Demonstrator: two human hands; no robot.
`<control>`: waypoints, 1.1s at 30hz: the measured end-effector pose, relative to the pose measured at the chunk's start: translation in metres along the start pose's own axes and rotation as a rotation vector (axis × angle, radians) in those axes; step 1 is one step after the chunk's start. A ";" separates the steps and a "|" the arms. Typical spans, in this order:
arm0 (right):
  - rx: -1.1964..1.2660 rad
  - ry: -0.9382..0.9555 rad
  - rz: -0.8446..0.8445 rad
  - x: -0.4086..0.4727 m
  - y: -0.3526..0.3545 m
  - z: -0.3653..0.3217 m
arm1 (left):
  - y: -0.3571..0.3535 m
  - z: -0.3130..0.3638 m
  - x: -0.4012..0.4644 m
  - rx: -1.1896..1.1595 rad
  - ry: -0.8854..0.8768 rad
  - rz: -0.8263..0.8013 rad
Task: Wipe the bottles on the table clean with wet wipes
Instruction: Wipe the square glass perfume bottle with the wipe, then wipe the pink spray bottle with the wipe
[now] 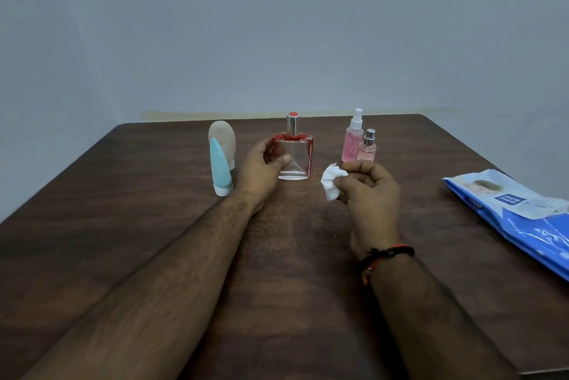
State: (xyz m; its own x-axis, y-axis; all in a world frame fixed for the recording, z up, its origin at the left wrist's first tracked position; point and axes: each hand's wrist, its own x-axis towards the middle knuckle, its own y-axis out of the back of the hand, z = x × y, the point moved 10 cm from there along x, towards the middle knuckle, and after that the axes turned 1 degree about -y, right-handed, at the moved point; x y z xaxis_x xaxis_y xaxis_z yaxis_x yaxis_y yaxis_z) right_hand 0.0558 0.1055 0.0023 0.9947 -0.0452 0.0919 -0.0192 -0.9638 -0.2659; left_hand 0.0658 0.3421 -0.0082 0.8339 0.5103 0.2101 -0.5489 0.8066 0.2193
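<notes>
A clear square perfume bottle (297,155) with red edges and a silver cap stands upright mid-table. My left hand (261,164) grips its left side, thumb across the front. Just right of it, my right hand (368,187) holds a crumpled white wet wipe (331,182), a short gap from the bottle. A blue tube (220,170) and a beige tube (223,141) stand on their caps at the left. A tall pink spray bottle (352,138) and a smaller pink one (367,147) stand behind my right hand.
A blue wet wipes pack (520,216) lies flat at the right edge of the dark wooden table (123,241). A plain wall rises right behind the table's far edge.
</notes>
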 end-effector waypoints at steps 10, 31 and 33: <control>-0.004 -0.010 0.005 0.000 0.000 0.001 | 0.003 0.006 -0.003 0.028 -0.030 0.038; -0.041 0.091 0.127 -0.002 0.038 -0.020 | -0.053 0.159 -0.069 0.400 -0.971 0.132; -0.035 0.101 0.144 -0.001 0.051 -0.024 | -0.080 0.166 -0.041 0.423 -0.874 0.019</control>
State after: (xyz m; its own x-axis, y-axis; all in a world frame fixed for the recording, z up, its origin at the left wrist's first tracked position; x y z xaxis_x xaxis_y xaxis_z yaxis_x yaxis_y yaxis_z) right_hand 0.0518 0.0506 0.0117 0.9663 -0.2081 0.1518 -0.1661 -0.9538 -0.2502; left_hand 0.0660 0.2068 0.1241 0.5817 -0.0168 0.8132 -0.6793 0.5399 0.4971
